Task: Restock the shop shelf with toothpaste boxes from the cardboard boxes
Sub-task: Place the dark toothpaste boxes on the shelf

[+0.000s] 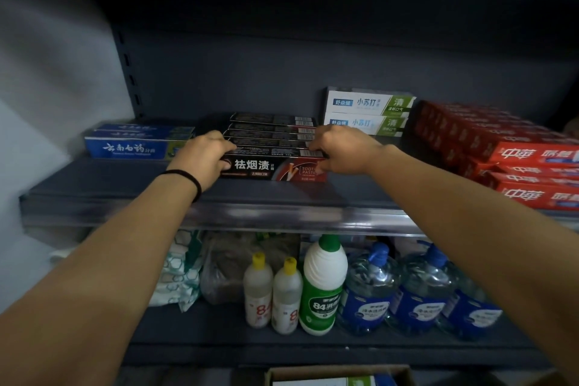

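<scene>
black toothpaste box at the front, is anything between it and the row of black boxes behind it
Nothing visible. The black toothpaste box with red end sits right against the row of black boxes behind it, held at its ends by the left hand and right hand on the dark grey shelf.

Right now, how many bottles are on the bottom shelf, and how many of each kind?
Small white bottles with yellow caps: 2
Big white bottle with green cap: 1
Clear pump bottles with blue labels: 3, the rightmost partly behind the arm
Total: 6
</scene>
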A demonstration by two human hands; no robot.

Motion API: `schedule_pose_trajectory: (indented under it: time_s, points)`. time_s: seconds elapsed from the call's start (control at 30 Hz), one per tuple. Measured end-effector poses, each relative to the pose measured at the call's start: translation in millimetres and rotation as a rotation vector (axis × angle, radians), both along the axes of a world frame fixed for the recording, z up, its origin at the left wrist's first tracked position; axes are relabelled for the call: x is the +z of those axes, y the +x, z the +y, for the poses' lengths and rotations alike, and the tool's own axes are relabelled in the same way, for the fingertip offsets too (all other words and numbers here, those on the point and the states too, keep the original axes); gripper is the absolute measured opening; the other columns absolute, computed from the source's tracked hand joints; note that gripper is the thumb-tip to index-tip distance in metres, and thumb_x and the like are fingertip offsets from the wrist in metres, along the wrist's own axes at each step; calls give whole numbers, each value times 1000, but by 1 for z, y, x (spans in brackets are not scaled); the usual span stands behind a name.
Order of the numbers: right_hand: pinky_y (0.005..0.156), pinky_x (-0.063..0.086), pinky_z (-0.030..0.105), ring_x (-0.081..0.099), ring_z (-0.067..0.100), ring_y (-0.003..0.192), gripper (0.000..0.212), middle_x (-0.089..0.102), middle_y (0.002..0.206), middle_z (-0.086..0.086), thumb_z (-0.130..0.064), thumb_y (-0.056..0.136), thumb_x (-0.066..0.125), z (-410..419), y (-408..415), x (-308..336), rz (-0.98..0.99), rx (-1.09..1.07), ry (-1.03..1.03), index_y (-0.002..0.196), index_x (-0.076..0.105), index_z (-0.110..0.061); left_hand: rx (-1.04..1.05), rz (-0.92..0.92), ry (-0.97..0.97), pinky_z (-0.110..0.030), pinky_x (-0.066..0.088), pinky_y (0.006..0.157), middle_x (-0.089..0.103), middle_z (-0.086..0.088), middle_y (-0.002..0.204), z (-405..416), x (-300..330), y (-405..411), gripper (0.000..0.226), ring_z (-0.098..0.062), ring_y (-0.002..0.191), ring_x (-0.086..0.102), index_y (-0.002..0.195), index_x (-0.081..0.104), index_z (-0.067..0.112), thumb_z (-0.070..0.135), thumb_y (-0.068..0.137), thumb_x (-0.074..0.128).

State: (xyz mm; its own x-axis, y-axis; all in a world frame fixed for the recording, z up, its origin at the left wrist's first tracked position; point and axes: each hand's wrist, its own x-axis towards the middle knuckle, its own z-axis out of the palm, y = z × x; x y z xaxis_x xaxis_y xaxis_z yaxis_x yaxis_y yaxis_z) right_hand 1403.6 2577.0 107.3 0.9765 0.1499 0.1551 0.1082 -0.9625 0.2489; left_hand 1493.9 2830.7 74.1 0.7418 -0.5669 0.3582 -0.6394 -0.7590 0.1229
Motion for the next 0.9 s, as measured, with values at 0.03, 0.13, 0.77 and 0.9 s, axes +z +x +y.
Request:
schedule_pose_trajectory:
  time_s: [0.03,0.13,0.77,0.9]
  points:
    - [80,51,37,58,25,99,43,58,111,6,-38,82,72,0,1,-1,-7,-1,-9,115,63,-12,4,0,3,-38,42,96,53,-10,124,-1,0,0,43,-30,114,51,131,56,12,11,88,63]
    - [74,46,33,58,26,97,38,58,108,7,-36,83,70,0,1,-2,-27,1,-44,111,63,-12,13,5,22,-37,41,96,52,-11,125,-2,1,-2,43,-29,114,50,133,54,12,12,90,61]
    - [83,43,36,52,28,115,59,51,127,6,-45,87,62,43,-133,8,-73,-19,36,135,44,-16,-136,-16,163,-35,39,99,41,-2,139,-18,18,-157,65,-21,130,36,144,36,21,41,88,62]
    - [87,43,37,50,26,117,61,50,128,5,-46,85,63,50,-175,-21,-75,-22,97,135,44,-17,-165,3,172,-37,42,98,44,-2,137,-16,-7,-197,65,-22,128,38,142,39,21,42,85,64]
